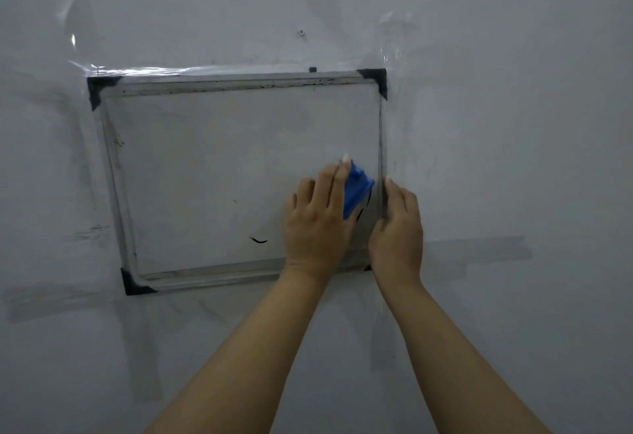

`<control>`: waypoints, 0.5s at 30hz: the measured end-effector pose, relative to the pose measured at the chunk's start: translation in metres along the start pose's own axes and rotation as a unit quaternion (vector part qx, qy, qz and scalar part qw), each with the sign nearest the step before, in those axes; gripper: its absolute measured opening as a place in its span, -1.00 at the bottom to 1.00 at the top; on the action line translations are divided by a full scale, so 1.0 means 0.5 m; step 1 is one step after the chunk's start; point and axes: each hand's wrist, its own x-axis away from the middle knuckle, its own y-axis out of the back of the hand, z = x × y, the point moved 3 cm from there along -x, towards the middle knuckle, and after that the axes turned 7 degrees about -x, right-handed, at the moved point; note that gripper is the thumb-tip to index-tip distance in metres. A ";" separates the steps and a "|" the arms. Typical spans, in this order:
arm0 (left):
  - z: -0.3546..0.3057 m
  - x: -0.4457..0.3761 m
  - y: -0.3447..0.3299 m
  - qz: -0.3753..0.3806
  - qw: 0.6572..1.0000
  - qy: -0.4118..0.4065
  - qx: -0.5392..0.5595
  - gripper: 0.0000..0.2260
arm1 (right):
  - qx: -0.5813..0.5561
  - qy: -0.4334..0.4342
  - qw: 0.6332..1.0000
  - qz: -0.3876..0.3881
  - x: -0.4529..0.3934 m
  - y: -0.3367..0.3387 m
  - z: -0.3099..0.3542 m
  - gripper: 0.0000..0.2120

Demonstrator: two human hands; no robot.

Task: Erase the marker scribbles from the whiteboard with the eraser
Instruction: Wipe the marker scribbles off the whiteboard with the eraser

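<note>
Near the whiteboard's lower right corner, the left hand presses the blue eraser flat to the board, fingers wrapped over its left side, a fingertip past its top. The right hand rests just beside it, fingers loosely extended along the frame's right edge, grasping nothing. A short black mark remains left of the hands; another peeks out under the eraser. Clear tape fixes the top edge.

The hands hide the whiteboard's lower right corner and part of the eraser.
</note>
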 end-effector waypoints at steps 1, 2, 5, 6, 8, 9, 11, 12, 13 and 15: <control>-0.005 0.027 -0.003 0.009 1.000 -0.012 0.000 -0.34 | -0.002 -0.006 1.000 0.003 0.000 0.001 -0.002 -0.47; -0.009 0.049 -0.005 0.021 0.999 -0.027 0.000 -0.33 | -0.003 -0.010 1.000 0.005 0.001 0.003 -0.004 -0.48; -0.002 0.028 -0.002 0.019 0.999 -0.040 0.010 -0.37 | -0.005 -0.005 1.000 0.005 0.002 0.005 -0.007 -0.47; 0.002 0.002 0.003 0.010 1.000 -0.027 0.012 -0.37 | -0.008 -0.003 1.000 0.003 0.002 0.005 -0.006 -0.46; 0.007 -0.046 0.013 -0.003 1.000 -0.004 0.012 -0.37 | -0.016 -0.003 1.000 -0.003 0.002 0.005 -0.004 -0.46; 0.007 -0.057 0.014 -0.005 1.000 0.000 0.009 -0.36 | -0.018 -0.005 1.000 -0.004 0.002 0.005 -0.002 -0.47; 0.005 -0.045 0.013 -0.009 1.000 -0.001 0.003 -0.35 | -0.019 -0.010 1.000 0.002 0.003 0.006 0.001 -0.47; 0.003 -0.027 0.011 -0.009 1.000 -0.002 0.003 -0.35 | -0.020 -0.014 1.000 0.008 0.004 0.008 0.003 -0.46; 0.001 -0.004 0.007 -0.005 1.000 -0.001 0.009 -0.36 | -0.021 -0.019 0.999 0.017 0.005 0.010 0.003 -0.45; -0.005 0.039 0.001 0.019 1.000 0.004 0.022 -0.35 | -0.025 -0.036 0.998 0.034 0.005 0.014 0.000 -0.45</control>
